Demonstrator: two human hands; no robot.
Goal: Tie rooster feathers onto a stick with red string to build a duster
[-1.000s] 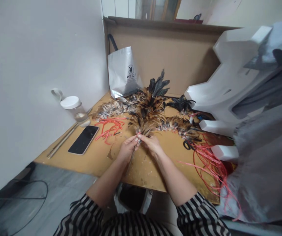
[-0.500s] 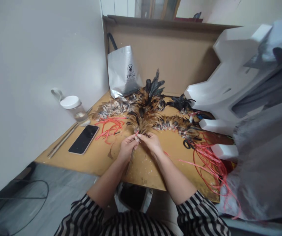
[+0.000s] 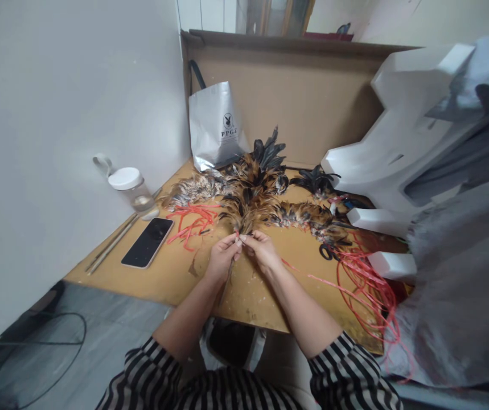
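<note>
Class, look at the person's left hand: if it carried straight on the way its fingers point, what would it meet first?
The left hand points up and slightly right, so it would probably run first into the brown feather bundle pinched at its fingertips, though depth is hard to judge from one view.

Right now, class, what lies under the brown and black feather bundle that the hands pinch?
The tan wooden tabletop shows around the brown and black feather bundle; the board directly beneath is covered.

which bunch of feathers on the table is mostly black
The small black bunch at the back right of the table, beside the white foam block. The other bunches, including the one the hands pinch, are mainly brown or speckled grey.
</note>
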